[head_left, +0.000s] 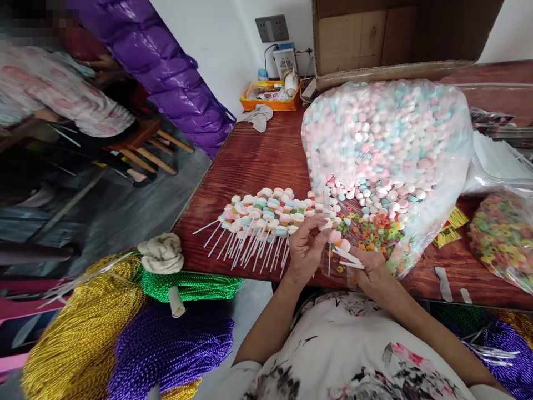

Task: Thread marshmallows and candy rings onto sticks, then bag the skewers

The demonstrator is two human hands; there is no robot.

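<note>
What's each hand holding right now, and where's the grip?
Left hand pinches a pink-and-white candy piece at its fingertips, above a thin white stick. Right hand holds a few white sticks by one end; their free ends point left.

We note a white wall (216,50) at twelve o'clock carrying a grey socket (272,28); grey floor (125,211) at nine; a reddish wooden table (258,161) centre.

Bright, even daylight; edges warped, left side blurred.
</note>
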